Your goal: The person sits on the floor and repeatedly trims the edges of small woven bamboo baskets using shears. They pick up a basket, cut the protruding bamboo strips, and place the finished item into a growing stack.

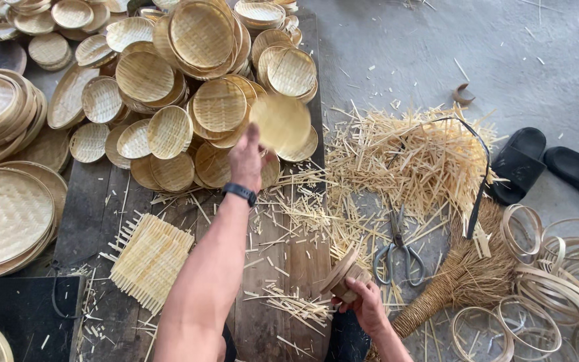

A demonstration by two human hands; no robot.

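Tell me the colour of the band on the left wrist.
The wristband is black, seen in the head view.

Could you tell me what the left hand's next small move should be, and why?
Probably let go: the left hand holds a round woven tray out over the heap of trays, while the right hand grips a wooden block.

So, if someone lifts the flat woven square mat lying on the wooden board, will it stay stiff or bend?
The woven square mat probably flexes a little: it is thin interlaced strips with no rim. It looks light. Its loose strip ends may snag or slip out.
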